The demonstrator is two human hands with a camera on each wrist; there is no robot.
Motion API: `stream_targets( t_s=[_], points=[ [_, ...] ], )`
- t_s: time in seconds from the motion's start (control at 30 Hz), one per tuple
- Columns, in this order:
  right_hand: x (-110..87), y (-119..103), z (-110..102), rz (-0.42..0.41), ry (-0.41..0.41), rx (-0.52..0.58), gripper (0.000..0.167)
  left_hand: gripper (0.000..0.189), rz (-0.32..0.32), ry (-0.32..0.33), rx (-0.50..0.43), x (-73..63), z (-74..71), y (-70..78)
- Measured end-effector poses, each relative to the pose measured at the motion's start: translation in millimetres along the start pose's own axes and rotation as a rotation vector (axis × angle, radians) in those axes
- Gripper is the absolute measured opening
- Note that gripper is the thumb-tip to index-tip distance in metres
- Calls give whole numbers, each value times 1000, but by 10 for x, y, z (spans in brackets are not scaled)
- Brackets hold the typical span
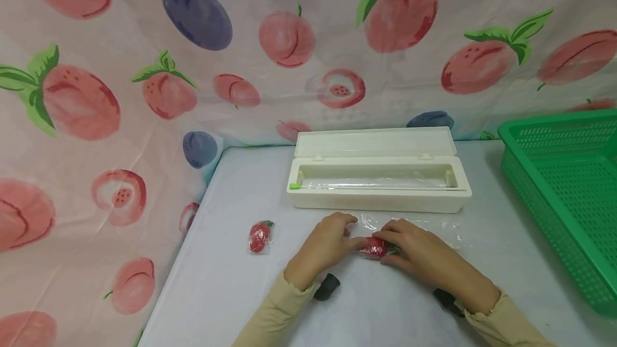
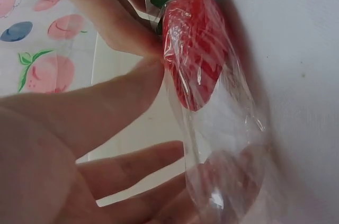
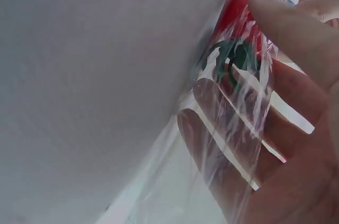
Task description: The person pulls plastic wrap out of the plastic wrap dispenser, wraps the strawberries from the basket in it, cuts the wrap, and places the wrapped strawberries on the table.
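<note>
A red strawberry [image 1: 373,248] with green leaves lies on the table inside loose clear plastic wrap [image 2: 228,128]. My right hand [image 1: 424,250] holds it at the leafy end, thumb on the red flesh and fingers behind the film. At the pointed end, my left hand [image 1: 325,248] has its thumb against the strawberry's side, while its other fingers curl behind the wrap's loose end. Off to the left lies another wrapped strawberry [image 1: 260,237]. Behind the hands stands a white wrap dispenser box [image 1: 381,200], its lid raised and a roll of film inside.
A green plastic basket [image 1: 540,197] stands at the right side. The dispenser carries a small green slider [image 1: 295,186] at its left end. More clear film [image 1: 443,229] spreads over the white table [image 1: 212,283] by the right hand. Fruit-print cloth [image 1: 270,106] hangs behind.
</note>
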State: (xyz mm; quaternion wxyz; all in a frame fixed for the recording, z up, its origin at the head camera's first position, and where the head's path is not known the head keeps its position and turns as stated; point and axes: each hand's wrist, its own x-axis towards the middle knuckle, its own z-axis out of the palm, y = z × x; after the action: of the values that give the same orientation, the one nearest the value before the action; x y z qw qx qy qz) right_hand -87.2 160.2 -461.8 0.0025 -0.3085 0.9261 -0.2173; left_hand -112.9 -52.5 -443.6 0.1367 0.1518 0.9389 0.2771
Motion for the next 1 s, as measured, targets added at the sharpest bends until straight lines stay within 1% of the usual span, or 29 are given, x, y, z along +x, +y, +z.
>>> stream_targets(
  t_s=[0.1,0.23,0.33,0.43,0.5,0.57,0.67,0.77,0.83,0.87,0.93,1.0],
  points=[
    [8,-4,6,-6,3,-8,39,48,-23,22,13,-5,-21,-12],
    [16,-8,1,6,-14,-10,40,44,-47,61,36,-12,-57,-54],
    [14,-9,-1,8,-24,-6,39,42,-57,87,55,-16,-76,-86],
    [10,-1,4,-10,-20,-7,38,40,-53,121,88,-22,-90,-90],
    [3,8,6,-26,-13,-6,37,38,-25,139,109,-30,-98,-67],
    [-1,18,11,-46,-10,2,36,36,34,138,126,-41,-101,-31],
    [-8,31,18,-76,-5,25,32,34,163,81,136,-52,-87,31],
    [-12,35,26,-95,0,41,28,33,272,10,169,-51,-52,70],
    [-15,34,30,-91,3,47,27,33,307,-8,200,-48,-25,80],
    [-16,34,32,-88,3,49,27,33,315,-8,218,-45,-10,79],
    [-15,31,32,-79,0,53,26,33,316,-2,241,-43,11,73],
    [-16,28,29,-65,-3,55,25,31,307,6,238,-41,23,66]
  ],
)
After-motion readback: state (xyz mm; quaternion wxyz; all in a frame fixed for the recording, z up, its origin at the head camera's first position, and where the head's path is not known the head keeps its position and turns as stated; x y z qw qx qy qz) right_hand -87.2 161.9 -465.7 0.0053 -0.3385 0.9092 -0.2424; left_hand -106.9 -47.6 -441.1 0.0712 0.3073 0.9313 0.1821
